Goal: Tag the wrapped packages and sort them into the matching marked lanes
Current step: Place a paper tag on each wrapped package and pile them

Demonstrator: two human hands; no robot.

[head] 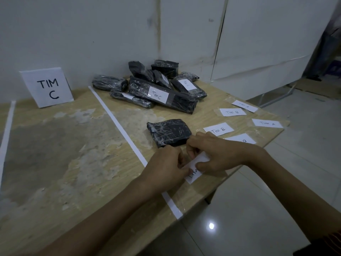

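Observation:
A white paper tag (pixel 195 168) with "Tim" written on it is pinched between my left hand (pixel 166 169) and my right hand (pixel 219 154), low over the table's near right edge. Just beyond my fingers lies a single black wrapped package (pixel 168 132) with no tag showing. Further back is a pile of several black wrapped packages (pixel 147 84); one long package in it bears a "Tim C" tag (pixel 158 97), another a smaller tag (pixel 187 84). A standing "TIM C" sign (pixel 48 87) marks the lane on the left.
Loose tags lie on the table's right side: "Tim B" (pixel 218 129), "Tim B" (pixel 232 112), "Tim A" (pixel 267 123), "Tim A" (pixel 244 105), and one partly hidden behind my right hand. White tape strips (pixel 118 124) (pixel 6 137) bound the lane. The table ends at the right; tiled floor lies beyond.

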